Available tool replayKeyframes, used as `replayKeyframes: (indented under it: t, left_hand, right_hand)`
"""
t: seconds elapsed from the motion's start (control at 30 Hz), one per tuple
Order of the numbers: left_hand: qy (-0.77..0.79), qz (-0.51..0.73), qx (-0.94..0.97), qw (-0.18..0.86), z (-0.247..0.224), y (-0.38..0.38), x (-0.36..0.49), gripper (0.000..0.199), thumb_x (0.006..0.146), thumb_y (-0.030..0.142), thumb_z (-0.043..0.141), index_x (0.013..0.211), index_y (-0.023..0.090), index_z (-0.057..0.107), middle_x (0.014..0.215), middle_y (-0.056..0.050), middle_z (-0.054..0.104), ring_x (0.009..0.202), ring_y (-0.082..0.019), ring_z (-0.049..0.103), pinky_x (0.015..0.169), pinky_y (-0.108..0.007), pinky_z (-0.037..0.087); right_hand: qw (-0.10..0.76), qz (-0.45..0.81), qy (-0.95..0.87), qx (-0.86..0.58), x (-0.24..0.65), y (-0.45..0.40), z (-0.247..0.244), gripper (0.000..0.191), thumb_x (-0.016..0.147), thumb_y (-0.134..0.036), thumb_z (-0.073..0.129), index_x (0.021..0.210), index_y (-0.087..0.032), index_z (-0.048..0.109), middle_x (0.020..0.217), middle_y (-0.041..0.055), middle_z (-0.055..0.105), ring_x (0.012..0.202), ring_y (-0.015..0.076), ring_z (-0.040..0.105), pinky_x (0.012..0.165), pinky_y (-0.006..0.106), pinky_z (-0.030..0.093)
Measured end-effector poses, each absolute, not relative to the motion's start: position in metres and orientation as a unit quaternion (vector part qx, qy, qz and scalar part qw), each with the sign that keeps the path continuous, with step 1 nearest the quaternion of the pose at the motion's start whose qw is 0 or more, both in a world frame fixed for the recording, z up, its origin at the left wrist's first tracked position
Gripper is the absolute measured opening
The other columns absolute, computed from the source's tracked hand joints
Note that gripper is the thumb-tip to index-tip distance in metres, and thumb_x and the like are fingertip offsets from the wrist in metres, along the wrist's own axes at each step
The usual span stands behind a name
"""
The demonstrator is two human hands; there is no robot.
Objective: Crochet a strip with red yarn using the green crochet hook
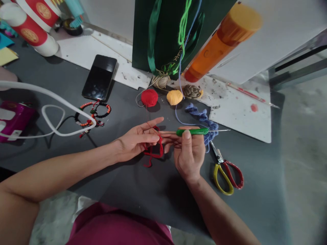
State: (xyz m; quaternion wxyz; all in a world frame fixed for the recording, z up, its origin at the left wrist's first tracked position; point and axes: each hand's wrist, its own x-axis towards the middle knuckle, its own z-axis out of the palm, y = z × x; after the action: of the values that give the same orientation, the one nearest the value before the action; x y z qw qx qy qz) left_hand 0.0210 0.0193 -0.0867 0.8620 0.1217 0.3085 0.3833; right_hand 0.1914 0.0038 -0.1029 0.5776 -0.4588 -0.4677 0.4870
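Observation:
My left hand (139,140) pinches a small piece of red crochet (160,149) between thumb and fingers. Its loops and a loose tail hang below the fingertips. From that hand, a thin red strand runs up towards a red yarn ball (149,97). My right hand (191,153) is closed around a crochet hook with a green handle (194,131), thumb on top. A thin metal shaft (219,130) sticks out to the right, away from the red work. The right fingertips reach close to the red piece; whether they touch it, I cannot tell.
Blue crochet work (211,127) lies behind my right hand, with scissors (224,170) beside it. Beyond are a yellow yarn ball (174,97), a dark green bag (166,37) and an orange bottle (219,44). Leftward lie a phone (99,77), beaded bracelets (93,114) and a white cable (61,89).

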Motion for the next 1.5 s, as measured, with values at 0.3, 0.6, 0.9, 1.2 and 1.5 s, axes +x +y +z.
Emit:
replayKeyframes:
  t: [0.3, 0.6, 0.9, 1.2, 1.5]
  left_hand:
    - [0.271, 0.356, 0.14, 0.883, -0.087, 0.022, 0.019, 0.054, 0.067, 0.01, 0.088, 0.119, 0.024, 0.078, 0.076, 0.004, 0.072, 0.069, -0.008, 0.064, 0.075, -0.023, 0.051]
    - [0.336, 0.432, 0.229, 0.805, -0.08, 0.015, 0.026, 0.055, 0.068, 0.013, 0.09, 0.12, 0.024, 0.078, 0.077, 0.005, 0.064, 0.076, -0.01, 0.064, 0.086, -0.03, 0.052]
    - [0.374, 0.439, 0.283, 0.766, -0.084, 0.017, 0.023, 0.06, 0.071, 0.02, 0.089, 0.129, 0.022, 0.073, 0.078, 0.003, 0.066, 0.076, -0.01, 0.06, 0.078, -0.027, 0.048]
    - [0.362, 0.439, 0.299, 0.766, -0.084, 0.019, 0.023, 0.054, 0.073, 0.019, 0.086, 0.126, 0.021, 0.075, 0.076, 0.004, 0.063, 0.073, -0.008, 0.055, 0.076, -0.027, 0.046]
    - [0.381, 0.444, 0.315, 0.748, -0.086, 0.019, 0.022, 0.058, 0.072, 0.021, 0.086, 0.129, 0.019, 0.073, 0.075, 0.004, 0.06, 0.073, -0.009, 0.053, 0.076, -0.028, 0.045]
  right_hand:
    - [0.542, 0.584, -0.425, -0.43, 0.196, 0.011, -0.099, 0.022, 0.099, -0.053, 0.058, 0.098, -0.031, 0.056, 0.069, -0.0029, 0.075, 0.069, 0.0224, 0.079, 0.056, 0.033, 0.061]
    - [0.548, 0.597, -0.411, -0.417, 0.184, 0.004, -0.1, 0.03, 0.089, -0.055, 0.074, 0.093, -0.028, 0.062, 0.079, -0.0017, 0.076, 0.06, 0.0157, 0.07, 0.047, 0.026, 0.053]
    - [0.557, 0.569, -0.416, -0.44, 0.194, 0.01, -0.093, 0.025, 0.094, -0.051, 0.07, 0.092, -0.027, 0.063, 0.069, -0.0049, 0.071, 0.039, 0.0067, 0.046, 0.033, 0.019, 0.031]
    - [0.554, 0.546, -0.44, -0.448, 0.198, 0.014, -0.091, 0.026, 0.095, -0.054, 0.066, 0.092, -0.029, 0.06, 0.07, -0.0042, 0.076, 0.031, 0.0061, 0.039, 0.029, 0.021, 0.024]
    - [0.551, 0.474, -0.513, -0.457, 0.202, 0.011, -0.087, 0.022, 0.1, -0.05, 0.06, 0.095, -0.03, 0.055, 0.071, -0.0023, 0.076, 0.034, 0.0081, 0.044, 0.029, 0.021, 0.029]
